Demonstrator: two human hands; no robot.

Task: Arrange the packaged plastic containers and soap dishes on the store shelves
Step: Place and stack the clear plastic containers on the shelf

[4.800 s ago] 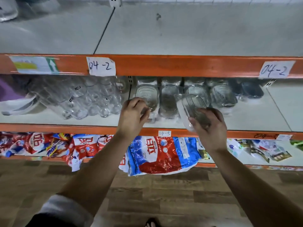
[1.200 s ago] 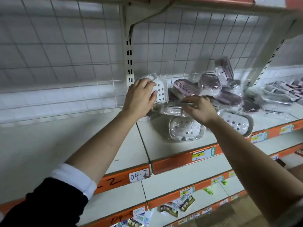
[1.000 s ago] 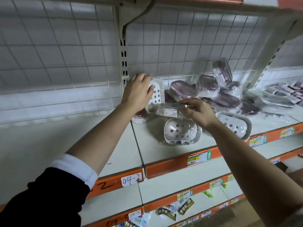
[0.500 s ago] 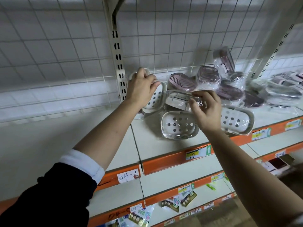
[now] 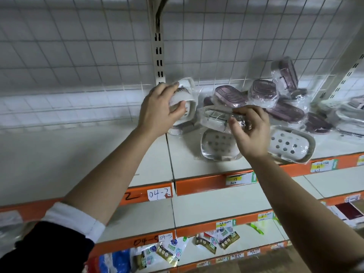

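My left hand (image 5: 160,110) grips a wrapped white soap dish (image 5: 186,95) standing upright against the wire-grid back of the upper shelf (image 5: 149,170). My right hand (image 5: 250,131) pinches a clear wrapped soap dish (image 5: 214,117) held just above the shelf. Below it lies a white perforated soap dish (image 5: 216,148) flat on the shelf, and another perforated dish (image 5: 291,144) lies to the right. Several purple ribbed soap dishes (image 5: 228,95) in plastic wrap are piled behind.
A slotted metal upright (image 5: 158,48) runs up the wire-grid back. Orange shelf edges carry paper labels, one reading 04-2 (image 5: 159,194). Lower shelves hold small sachets (image 5: 216,243) and a blue bag (image 5: 114,263). More wrapped goods (image 5: 350,115) lie far right.
Earlier both hands were at a lower shelf of clear containers; now they are at the soap-dish shelf. In the last second my left hand tilted the white dish upright and my right hand drew the clear one forward.
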